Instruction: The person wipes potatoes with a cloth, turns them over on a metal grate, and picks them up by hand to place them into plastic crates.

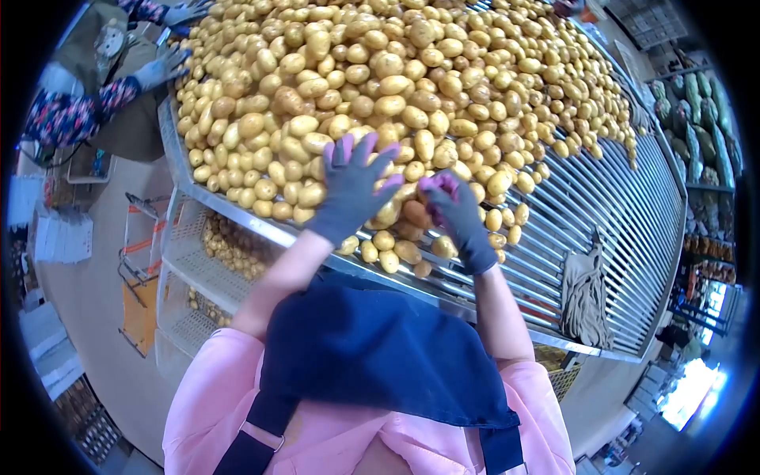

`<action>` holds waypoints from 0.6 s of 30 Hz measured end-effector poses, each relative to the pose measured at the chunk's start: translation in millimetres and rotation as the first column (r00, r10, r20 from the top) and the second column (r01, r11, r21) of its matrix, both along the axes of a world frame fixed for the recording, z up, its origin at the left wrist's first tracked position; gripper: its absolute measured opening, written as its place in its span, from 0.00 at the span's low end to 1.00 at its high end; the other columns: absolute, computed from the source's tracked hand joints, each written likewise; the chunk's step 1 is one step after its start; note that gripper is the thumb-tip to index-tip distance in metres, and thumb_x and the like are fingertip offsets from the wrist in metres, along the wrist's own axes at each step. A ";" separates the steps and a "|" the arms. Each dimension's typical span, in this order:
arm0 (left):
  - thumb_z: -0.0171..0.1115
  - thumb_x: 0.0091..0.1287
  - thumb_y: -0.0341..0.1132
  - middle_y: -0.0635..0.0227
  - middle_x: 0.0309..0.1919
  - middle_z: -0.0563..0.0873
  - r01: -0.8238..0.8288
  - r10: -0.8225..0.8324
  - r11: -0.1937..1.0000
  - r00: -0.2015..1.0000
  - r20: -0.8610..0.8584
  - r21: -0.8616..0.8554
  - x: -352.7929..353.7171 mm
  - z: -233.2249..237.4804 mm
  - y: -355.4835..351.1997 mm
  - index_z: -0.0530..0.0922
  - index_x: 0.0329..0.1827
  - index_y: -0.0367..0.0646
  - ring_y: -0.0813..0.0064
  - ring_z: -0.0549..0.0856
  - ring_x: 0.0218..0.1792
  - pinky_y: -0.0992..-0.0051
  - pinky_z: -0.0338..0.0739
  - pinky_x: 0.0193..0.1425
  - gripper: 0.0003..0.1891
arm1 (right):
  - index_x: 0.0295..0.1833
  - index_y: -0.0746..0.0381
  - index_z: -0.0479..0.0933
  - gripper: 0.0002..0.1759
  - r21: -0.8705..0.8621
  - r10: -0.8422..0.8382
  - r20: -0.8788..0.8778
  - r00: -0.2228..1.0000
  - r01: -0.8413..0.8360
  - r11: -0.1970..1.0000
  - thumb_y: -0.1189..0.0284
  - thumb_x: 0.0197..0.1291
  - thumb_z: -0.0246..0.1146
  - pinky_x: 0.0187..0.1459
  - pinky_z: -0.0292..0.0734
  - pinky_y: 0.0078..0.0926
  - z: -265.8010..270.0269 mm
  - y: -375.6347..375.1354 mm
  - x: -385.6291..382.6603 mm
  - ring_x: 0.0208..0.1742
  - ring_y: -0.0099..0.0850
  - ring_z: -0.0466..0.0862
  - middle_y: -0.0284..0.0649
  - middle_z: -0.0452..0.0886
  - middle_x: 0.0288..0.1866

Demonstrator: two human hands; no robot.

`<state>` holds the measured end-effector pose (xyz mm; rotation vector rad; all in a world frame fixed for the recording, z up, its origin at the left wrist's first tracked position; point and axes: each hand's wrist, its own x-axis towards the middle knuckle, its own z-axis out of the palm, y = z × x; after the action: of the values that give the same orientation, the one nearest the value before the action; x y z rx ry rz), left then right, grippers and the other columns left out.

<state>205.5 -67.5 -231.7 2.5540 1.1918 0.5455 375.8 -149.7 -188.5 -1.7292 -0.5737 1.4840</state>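
Note:
A large heap of yellow potatoes [388, 85] lies on a slatted metal sorting table [570, 214]. My left hand [352, 190], in a grey glove with purple fingertips, rests palm down on the near side of the heap, fingers spread. To its right is my right hand [455, 207], gloved alike, with its fingers curled in beside a darker brownish potato [416, 213]. Whatever those fingers hold is hidden. Several loose potatoes [388, 261] lie between my hands and the table's front edge.
A crumpled grey cloth [584, 293] lies on the slats at right. Plastic crates [194, 265] with potatoes stand below the table's left front. At upper left, a co-worker's gloved hand [162, 70] touches the heap. Shelves of green vegetables [701, 119] stand at far right.

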 end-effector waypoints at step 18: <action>0.61 0.58 0.58 0.57 0.66 0.66 -0.360 0.452 0.854 0.871 -0.192 0.376 -82.6 -7.7 148.2 0.83 0.46 0.61 0.51 0.60 0.67 0.40 0.46 0.68 0.19 | 0.60 0.49 0.74 0.36 0.301 0.207 0.719 0.663 -0.566 0.768 0.86 0.41 0.61 0.68 0.63 0.37 -30.2 -7.3 -16.7 0.67 0.45 0.68 0.45 0.70 0.65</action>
<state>122.9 80.7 -239.3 2.7177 1.9256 0.5262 359.1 -157.0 -218.7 -1.7072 -1.6707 0.7969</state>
